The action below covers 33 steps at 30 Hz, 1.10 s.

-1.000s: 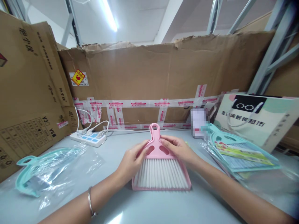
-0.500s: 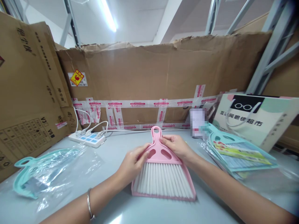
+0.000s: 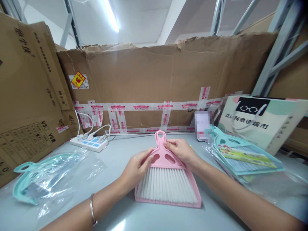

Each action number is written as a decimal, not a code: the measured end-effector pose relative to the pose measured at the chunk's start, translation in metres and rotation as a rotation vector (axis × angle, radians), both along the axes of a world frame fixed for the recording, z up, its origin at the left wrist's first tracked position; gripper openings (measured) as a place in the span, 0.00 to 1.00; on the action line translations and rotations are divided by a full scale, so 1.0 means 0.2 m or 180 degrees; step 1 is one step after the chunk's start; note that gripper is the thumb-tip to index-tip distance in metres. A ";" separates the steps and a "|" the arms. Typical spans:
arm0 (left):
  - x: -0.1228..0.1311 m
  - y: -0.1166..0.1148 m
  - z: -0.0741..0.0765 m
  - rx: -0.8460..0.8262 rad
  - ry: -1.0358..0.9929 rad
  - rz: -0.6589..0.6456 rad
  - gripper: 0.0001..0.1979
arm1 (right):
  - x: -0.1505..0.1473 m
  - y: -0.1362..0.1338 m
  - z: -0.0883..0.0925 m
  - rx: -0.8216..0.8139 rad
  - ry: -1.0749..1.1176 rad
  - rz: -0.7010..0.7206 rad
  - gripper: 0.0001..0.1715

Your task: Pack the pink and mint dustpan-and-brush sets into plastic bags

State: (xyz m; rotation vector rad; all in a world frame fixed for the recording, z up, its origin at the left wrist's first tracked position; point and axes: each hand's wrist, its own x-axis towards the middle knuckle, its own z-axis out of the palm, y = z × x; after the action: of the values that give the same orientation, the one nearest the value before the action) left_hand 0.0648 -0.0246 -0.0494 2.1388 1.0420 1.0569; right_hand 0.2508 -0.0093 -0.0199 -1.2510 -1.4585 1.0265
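Observation:
A pink hand brush (image 3: 165, 157) with white bristles lies nested on a pink dustpan (image 3: 168, 203), its looped handle pointing away from me. My left hand (image 3: 136, 166) grips the left shoulder of the pair between thumb and fingers. On the other side, near the base of the handle, my right hand (image 3: 181, 150) pinches the right edge. The fingertips under the set are hidden. A turquoise dustpan (image 3: 22, 189), partly covered by clear plastic wrap, lies to my left. At my right, turquoise brush-and-dustpan sets (image 3: 245, 154) rest in clear wrapping with a yellow-green label.
A white power strip (image 3: 90, 143) with plugged-in cables sits at the back left. Tall cardboard (image 3: 134, 77) walls off the rear, with another carton (image 3: 31, 96) at the left. A paper gift bag (image 3: 260, 120) and a blurred upright phone-like object (image 3: 203, 126) stand at the back right.
Both hands keep their hold on the pink brush and dustpan, which stay in nearly the same place. The whole view has shifted very slightly.

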 end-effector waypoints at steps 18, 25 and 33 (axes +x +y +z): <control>0.01 0.00 0.06 -0.0622 -0.0047 -0.0081 0.15 | -0.01 -0.02 -0.03 -0.0159 0.0304 0.0413 0.25; 0.04 0.05 0.08 -0.1369 -0.0518 -0.0008 0.19 | -0.05 -0.05 -0.04 -0.0346 0.0728 0.0697 0.27; 0.04 -0.01 0.10 -0.0872 -0.0238 0.0086 0.21 | -0.05 -0.06 -0.03 -0.0492 0.0929 0.0894 0.26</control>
State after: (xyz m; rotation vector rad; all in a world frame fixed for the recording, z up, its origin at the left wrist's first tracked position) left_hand 0.0729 -0.0257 -0.0293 1.8583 1.1133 0.9391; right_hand 0.2413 -0.0208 -0.0261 -0.9668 -1.3687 1.4685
